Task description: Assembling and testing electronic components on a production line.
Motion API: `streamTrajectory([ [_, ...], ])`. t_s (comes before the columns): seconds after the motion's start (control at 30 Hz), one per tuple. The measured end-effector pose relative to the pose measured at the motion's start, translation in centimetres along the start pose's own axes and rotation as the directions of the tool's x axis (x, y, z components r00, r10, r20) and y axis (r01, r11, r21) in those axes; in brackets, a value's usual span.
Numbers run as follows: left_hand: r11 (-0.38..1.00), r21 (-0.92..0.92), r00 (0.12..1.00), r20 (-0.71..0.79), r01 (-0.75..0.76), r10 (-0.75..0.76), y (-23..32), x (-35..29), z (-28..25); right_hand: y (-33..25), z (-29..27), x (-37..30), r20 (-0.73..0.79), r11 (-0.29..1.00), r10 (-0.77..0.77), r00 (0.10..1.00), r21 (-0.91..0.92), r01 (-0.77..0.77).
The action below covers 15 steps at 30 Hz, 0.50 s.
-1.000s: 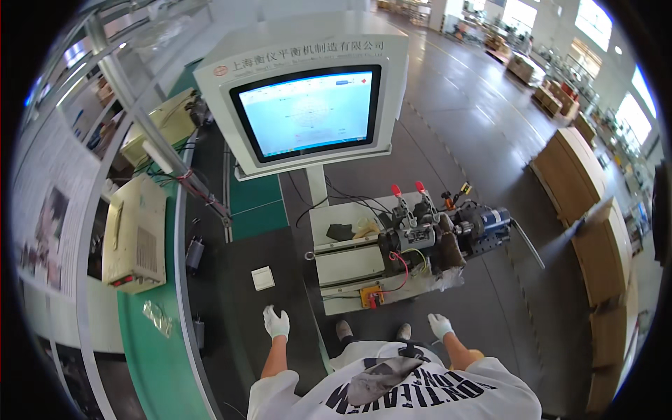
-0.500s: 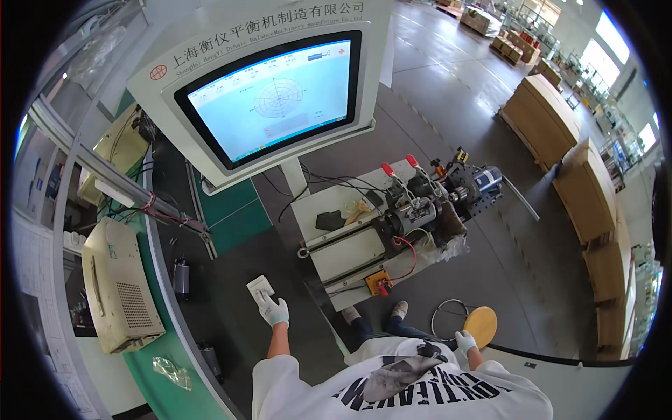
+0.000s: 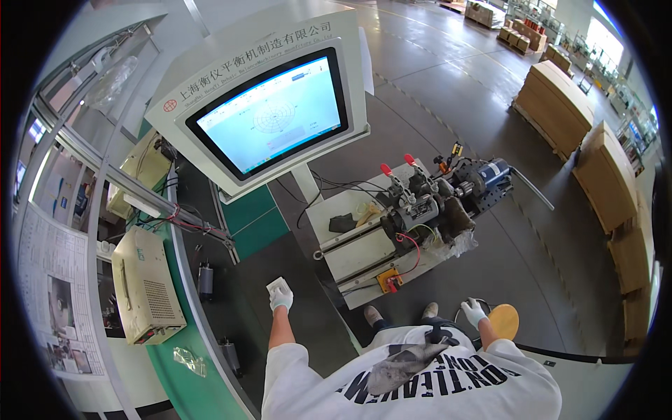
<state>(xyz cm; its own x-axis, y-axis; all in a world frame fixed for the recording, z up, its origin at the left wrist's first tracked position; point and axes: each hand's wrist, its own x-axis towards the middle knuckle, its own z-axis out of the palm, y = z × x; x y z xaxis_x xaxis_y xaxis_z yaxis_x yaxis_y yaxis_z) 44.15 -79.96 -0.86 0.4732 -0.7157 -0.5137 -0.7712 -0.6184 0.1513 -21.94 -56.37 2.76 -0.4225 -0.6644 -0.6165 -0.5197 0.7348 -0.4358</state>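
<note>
My left hand (image 3: 281,297), in a white glove, is closed over a small white rectangular pad (image 3: 274,283) at the dark bench surface (image 3: 245,315). The pad's exact kind is too small to tell. My right hand (image 3: 474,312), also gloved, hangs beside the round yellow stool seat (image 3: 504,322), with its fingers stretched out and nothing visible in them. Ahead stands a machine (image 3: 420,208) on a pale bed, with red-handled clamps (image 3: 397,169) on top and a blue-and-silver motor (image 3: 493,175) at its right end.
A lit monitor (image 3: 269,115) on a post stands ahead left. A beige instrument case (image 3: 147,287) and a clear plastic bag (image 3: 189,360) rest on the green bench at left. Dark cylindrical motors (image 3: 205,281) lie beside it. Large cardboard stacks (image 3: 553,105) line the right.
My left hand's fingers have drawn in around the white pad. My right hand has risen slightly beside the stool. The whole view has shifted, with the monitor lower in it.
</note>
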Motion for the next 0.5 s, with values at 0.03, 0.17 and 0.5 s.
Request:
streamTrajectory([
  [0.03, 0.998, -0.02, 0.993, 0.102, 0.064, -0.061, 0.4, 0.3, -0.2, -0.1, -0.4, 0.9, 0.011, 1.0, -0.008, 1.0, 0.001, 0.008],
  [0.17, 0.997, -0.052, 0.996, 0.072, -0.051, 0.054, -0.9, 0.3, 2.9, 0.0, -2.5, 3.6, 0.021, 0.994, -0.107, 0.994, -0.013, 0.107],
  [0.5, 0.898, -0.202, 0.914, -0.194, -0.392, 0.355, 7.7, -6.1, -1.6, 9.6, -9.1, 8.5, 0.045, 0.993, 0.096, 0.994, -0.077, -0.093],
])
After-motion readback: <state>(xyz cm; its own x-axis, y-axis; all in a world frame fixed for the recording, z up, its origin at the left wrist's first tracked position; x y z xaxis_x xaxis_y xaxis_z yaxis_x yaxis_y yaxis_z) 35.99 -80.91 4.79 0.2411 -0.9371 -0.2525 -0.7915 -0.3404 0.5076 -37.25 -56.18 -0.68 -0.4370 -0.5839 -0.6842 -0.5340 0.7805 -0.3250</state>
